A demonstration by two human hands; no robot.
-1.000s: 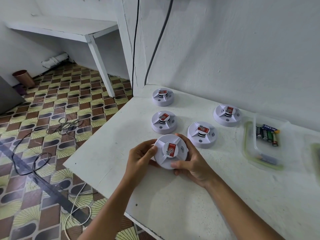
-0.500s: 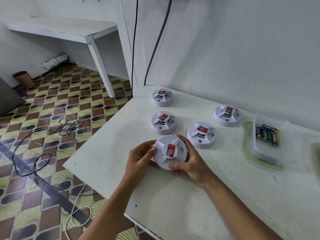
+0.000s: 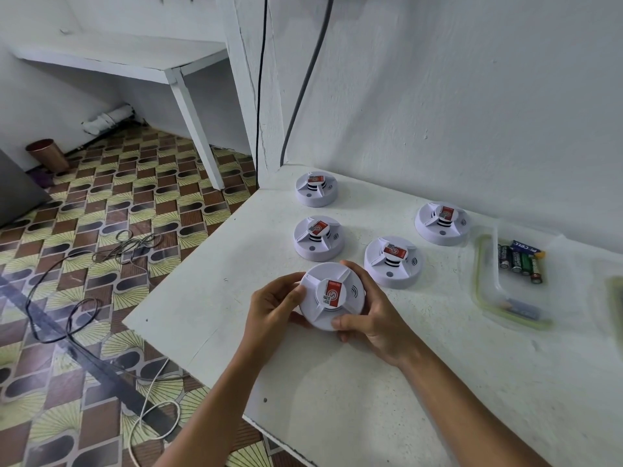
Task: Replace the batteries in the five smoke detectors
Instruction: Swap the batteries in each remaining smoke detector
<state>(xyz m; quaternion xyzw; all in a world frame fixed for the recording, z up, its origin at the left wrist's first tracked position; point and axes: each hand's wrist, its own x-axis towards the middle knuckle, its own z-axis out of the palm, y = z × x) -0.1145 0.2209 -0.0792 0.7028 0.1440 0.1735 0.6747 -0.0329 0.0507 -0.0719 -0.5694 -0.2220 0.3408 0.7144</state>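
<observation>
A round white smoke detector (image 3: 332, 294) with a red label is gripped from both sides just above the white table (image 3: 438, 382). My left hand (image 3: 274, 310) grips its left edge, and my right hand (image 3: 369, 320) wraps its right and near edge. Beyond it, several more white detectors rest face up on the table: one at the far corner (image 3: 316, 189), one in the middle left (image 3: 318, 238), one to the right (image 3: 392, 261), one near the wall (image 3: 442, 223). A clear plastic tray (image 3: 487, 298) at the right holds several batteries (image 3: 521, 261).
The table's left edge drops to a patterned tile floor with loose cables (image 3: 77, 311). A white wall (image 3: 438, 112) runs close behind the detectors, with two cables down its corner. Another white table (image 3: 135, 60) and a copper cup (image 3: 47, 155) stand far left.
The red label on the held detector has turned slightly between the two hands. Both hands stay on it in nearly the same place.
</observation>
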